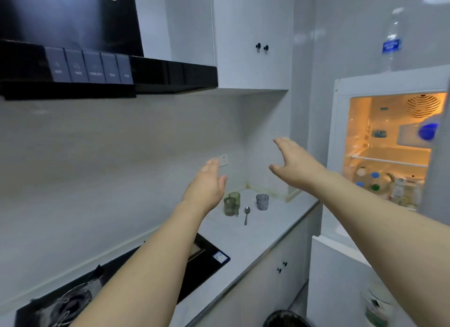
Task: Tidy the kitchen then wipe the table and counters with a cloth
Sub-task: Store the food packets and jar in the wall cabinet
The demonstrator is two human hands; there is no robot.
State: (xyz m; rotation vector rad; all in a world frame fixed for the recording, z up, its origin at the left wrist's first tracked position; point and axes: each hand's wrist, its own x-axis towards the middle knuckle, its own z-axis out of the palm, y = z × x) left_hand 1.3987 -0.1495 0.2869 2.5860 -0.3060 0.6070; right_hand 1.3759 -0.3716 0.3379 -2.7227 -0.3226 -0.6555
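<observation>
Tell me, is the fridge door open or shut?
Open: the fridge interior is lit and exposed, with its shelves and bottles in view.

No text is legible. The range hood [109,68] carries five grey buttons [90,67] with icons and captions too blurred to read. Blue labels on the clear bottle [392,44], the cooktop [207,258] sticker [220,256] and the fridge [389,151] interior wall are likewise unreadable.
</observation>
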